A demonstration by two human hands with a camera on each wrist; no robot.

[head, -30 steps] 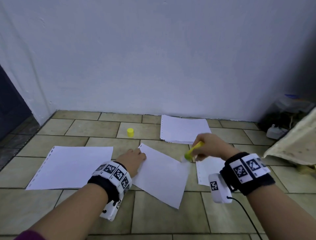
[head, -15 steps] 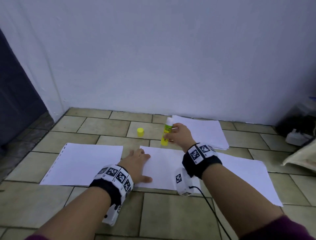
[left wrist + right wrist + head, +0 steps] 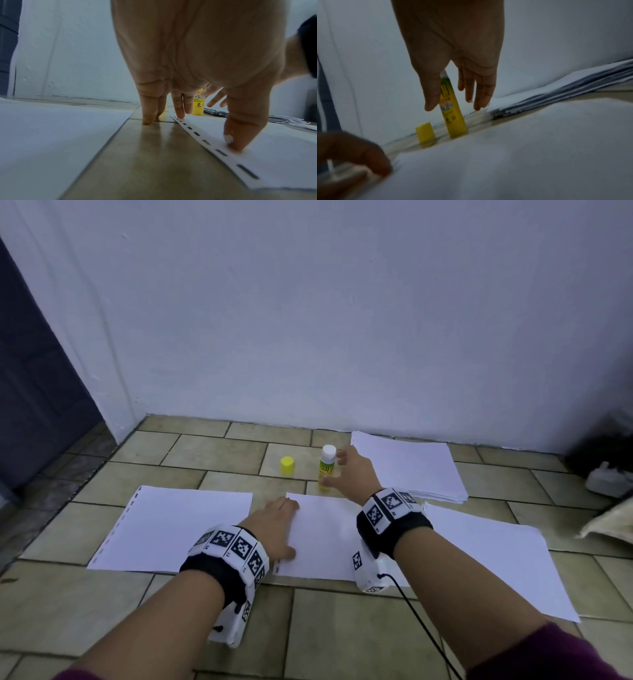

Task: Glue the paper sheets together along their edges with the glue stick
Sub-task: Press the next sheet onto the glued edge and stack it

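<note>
A yellow glue stick (image 3: 326, 466) stands upright and uncapped on the tiled floor, its yellow cap (image 3: 287, 465) a little to its left. My right hand (image 3: 346, 470) hovers just beside the glue stick with fingers spread and straight, not gripping it; the right wrist view shows the glue stick (image 3: 452, 108) between thumb and fingers with gaps. My left hand (image 3: 277, 525) lies flat, its thumb pressing the perforated left edge of the middle sheet (image 3: 325, 539). Another sheet (image 3: 171, 529) lies to the left. A third sheet (image 3: 496, 563) lies at the right, overlapped by the middle one.
A stack of white paper (image 3: 407, 467) sits by the wall behind my right hand. A dark door (image 3: 30, 392) is at the left. Clutter and a white object (image 3: 606, 477) lie at the far right, with a cloth (image 3: 613, 522) nearby.
My right hand carried the glue stick away from the sheets, stood it on the floor near the cap, and has let go. The middle sheet now lies straight across the right sheet.
</note>
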